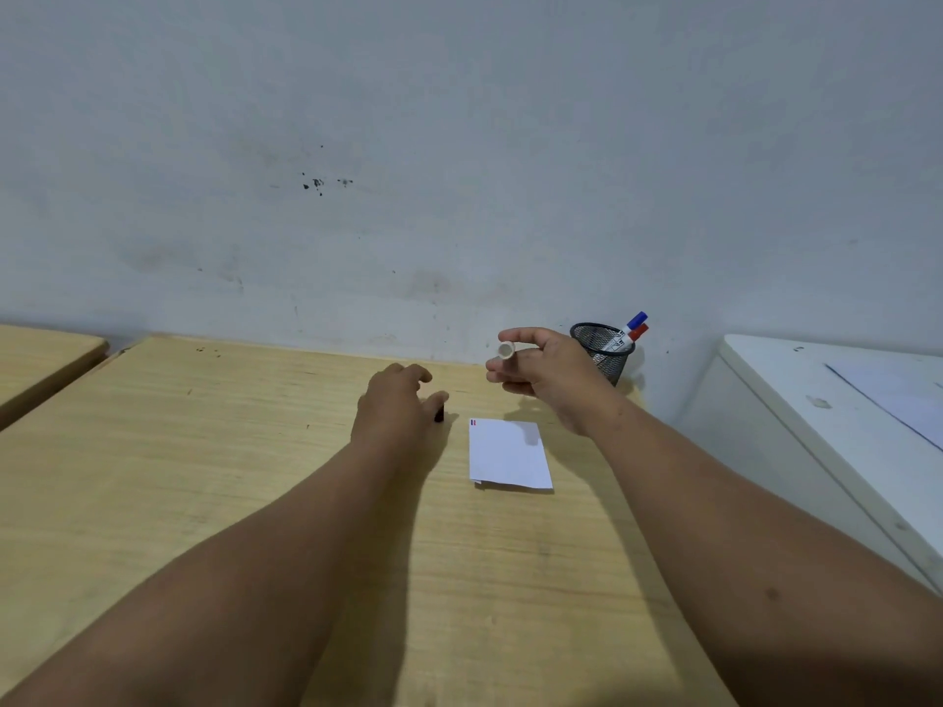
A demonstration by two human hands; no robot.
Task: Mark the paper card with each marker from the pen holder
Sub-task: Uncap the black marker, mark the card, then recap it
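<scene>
Toward twelve o'clock on the bench (255,451), my right hand (546,369) grips a marker (506,351) with its pale butt end facing me, lifted clear of the card (507,454), which lies flat at about one o'clock and bears small red and blue strokes at its top left corner. My left hand (398,405) reaches down, fingers loosely curled onto a small dark cap (439,414), probably so I can close the marker. At two o'clock the mesh holder (604,349) keeps the blue and red markers (630,331) upright.
</scene>
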